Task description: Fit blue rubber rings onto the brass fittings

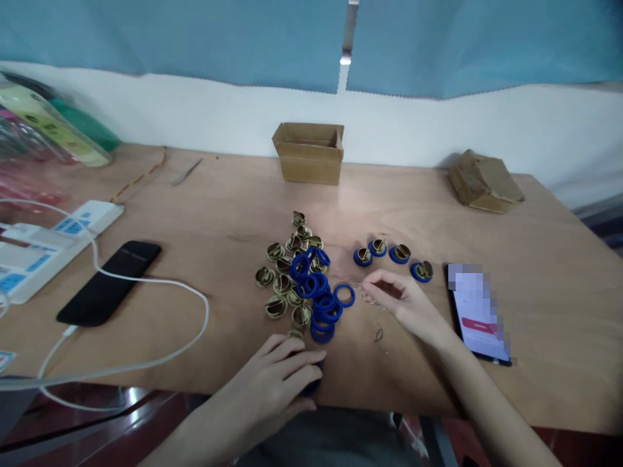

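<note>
Blue plastic-looking rings [325,305] lie heaped mid-table against brass-coloured round metal pieces [276,307]; to the right, four more such pieces [400,253] sit with blue rings around their bases. The left hand [280,383] curves over a dark blue item [314,383] at the table's near edge, its grip hidden. The right hand's [409,305] thumb and forefinger are drawn close together beside thin strands [378,334]; whether they hold one, I cannot tell. An upright brown cardboard box [311,165] stands open-topped at the back, its bottom out of sight; a crumpled cardboard box [487,185] sits to its right. Blue labels on the white power strip [92,217] are unreadable, and the lit phone's [479,311] screen is pixelated.
</note>
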Demonstrator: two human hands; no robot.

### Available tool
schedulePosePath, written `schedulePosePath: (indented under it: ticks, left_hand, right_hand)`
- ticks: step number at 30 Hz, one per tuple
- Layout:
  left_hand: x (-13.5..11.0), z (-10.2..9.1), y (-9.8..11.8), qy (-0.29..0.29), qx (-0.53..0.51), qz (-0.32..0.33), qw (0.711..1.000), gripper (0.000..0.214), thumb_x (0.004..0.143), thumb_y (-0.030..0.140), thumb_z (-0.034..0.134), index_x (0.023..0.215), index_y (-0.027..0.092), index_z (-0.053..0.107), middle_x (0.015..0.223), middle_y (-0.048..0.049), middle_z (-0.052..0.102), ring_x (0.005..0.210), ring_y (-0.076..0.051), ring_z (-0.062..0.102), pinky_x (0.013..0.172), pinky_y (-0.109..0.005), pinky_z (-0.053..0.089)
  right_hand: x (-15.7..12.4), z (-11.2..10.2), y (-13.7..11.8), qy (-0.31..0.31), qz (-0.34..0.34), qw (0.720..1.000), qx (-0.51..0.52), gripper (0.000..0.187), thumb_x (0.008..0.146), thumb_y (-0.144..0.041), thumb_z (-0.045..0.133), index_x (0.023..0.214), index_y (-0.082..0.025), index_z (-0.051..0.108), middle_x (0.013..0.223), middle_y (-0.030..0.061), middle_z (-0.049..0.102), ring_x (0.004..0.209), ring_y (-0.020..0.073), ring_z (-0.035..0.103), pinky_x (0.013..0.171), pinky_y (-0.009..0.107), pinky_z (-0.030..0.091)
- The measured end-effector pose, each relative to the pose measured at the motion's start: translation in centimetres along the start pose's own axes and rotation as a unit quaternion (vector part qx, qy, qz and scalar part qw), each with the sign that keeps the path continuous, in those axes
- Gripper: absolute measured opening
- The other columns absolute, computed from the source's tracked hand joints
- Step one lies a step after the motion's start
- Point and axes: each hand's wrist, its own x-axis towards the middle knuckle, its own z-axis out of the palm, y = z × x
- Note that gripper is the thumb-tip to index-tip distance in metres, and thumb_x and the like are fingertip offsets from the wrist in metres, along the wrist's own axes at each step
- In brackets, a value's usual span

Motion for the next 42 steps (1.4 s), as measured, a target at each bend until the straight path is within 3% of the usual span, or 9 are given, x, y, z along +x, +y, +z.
schedulePosePath:
  ticks: [3,7,13,19,24,29,35,39,42]
  left_hand:
    - [-0.2,0.2,0.3,0.048,0.048,0.007,0.998,0.012,0.097,0.028,0.065,0.104,0.019,0.065,0.118,-0.0036,0.077,0.098,-0.022,0.067,0.085,-0.037,0.046]
    - [-0.5,0.1,0.8,0.087,0.081,-0.010,0.993,0.021,0.103,0.033,0.052,0.105,0.019,0.068,0.126,-0.0077,0.074,0.104,-0.024,0.066,0.088,-0.038,0.046]
    - [-1.1,0.3,1.1,0.147,0.091,-0.019,0.985,0.019,0.101,0.015,0.051,0.100,0.016,0.070,0.109,-0.0083,0.077,0.100,-0.021,0.066,0.090,-0.034,0.047]
    - [-1.1,0.6,1.2,0.136,0.118,-0.013,0.984,0.020,0.100,0.012,0.050,0.100,0.015,0.070,0.095,-0.0063,0.075,0.088,-0.020,0.065,0.083,-0.034,0.050]
    - [-1.1,0.9,1.1,0.139,0.146,0.015,0.979,0.020,0.097,0.008,0.052,0.101,0.013,0.070,0.100,-0.0085,0.075,0.094,-0.022,0.067,0.090,-0.038,0.053]
    - [-1.3,0.6,1.3,0.127,0.150,0.053,0.979,0.033,0.091,-0.002,0.046,0.107,0.014,0.070,0.100,-0.0076,0.076,0.099,-0.021,0.068,0.098,-0.038,0.052]
    - [2.5,-1.1,0.9,0.176,0.156,0.091,0.968,0.026,0.089,0.000,0.054,0.105,0.012,0.069,0.096,-0.0073,0.078,0.091,-0.021,0.070,0.089,-0.036,0.056]
    - [6.1,-2.2,-0.6,0.183,0.174,0.115,0.961,0.026,0.089,0.001,0.055,0.107,0.015,0.068,0.100,-0.0075,0.079,0.098,-0.022,0.072,0.091,-0.036,0.056]
    - [8.3,-2.6,-2.2,0.187,0.184,0.128,0.956,0.020,0.093,0.007,0.057,0.108,0.017,0.067,0.104,-0.0088,0.079,0.100,-0.023,0.073,0.091,-0.037,0.056]
  right_hand:
    - [0.0,0.0,0.1,0.005,-0.005,1.000,0.001,0.027,0.092,-0.045,0.066,0.081,-0.020,0.068,0.079,0.0021,0.066,0.074,0.0169,0.060,0.070,0.030,0.048]
    - [0.1,0.0,0.1,0.011,-0.003,1.000,0.010,0.027,0.092,-0.045,0.066,0.081,-0.020,0.067,0.077,0.0011,0.064,0.072,0.0159,0.058,0.069,0.030,0.047]
    - [0.1,0.1,0.0,0.013,-0.001,1.000,0.015,0.026,0.091,-0.044,0.066,0.080,-0.020,0.066,0.076,0.0008,0.064,0.071,0.0158,0.059,0.070,0.030,0.049]
    - [0.1,0.2,0.1,0.014,-0.007,1.000,0.003,0.025,0.091,-0.043,0.065,0.080,-0.020,0.066,0.074,0.0008,0.064,0.071,0.0160,0.059,0.069,0.030,0.049]
    - [0.2,0.3,0.1,0.016,-0.005,1.000,0.001,0.026,0.091,-0.043,0.065,0.079,-0.020,0.065,0.074,0.0003,0.062,0.069,0.0147,0.057,0.066,0.029,0.047]
    - [0.1,0.4,0.1,0.018,-0.011,1.000,0.003,0.028,0.091,-0.045,0.065,0.078,-0.020,0.064,0.073,0.0005,0.062,0.067,0.0144,0.056,0.064,0.029,0.047]
    - [0.0,0.5,-0.3,0.029,0.008,0.998,0.061,0.028,0.087,-0.047,0.071,0.081,-0.021,0.066,0.073,0.0018,0.067,0.068,0.0156,0.064,0.067,0.031,0.055]
    - [-0.2,0.9,-0.7,0.007,0.005,0.995,0.096,0.029,0.086,-0.048,0.073,0.081,-0.021,0.066,0.077,0.0029,0.071,0.072,0.0168,0.069,0.073,0.034,0.060]
    - [-0.3,1.4,-0.8,0.016,-0.007,0.990,0.138,0.028,0.086,-0.047,0.074,0.090,-0.023,0.061,0.075,-0.0001,0.069,0.068,0.0159,0.069,0.068,0.032,0.060]
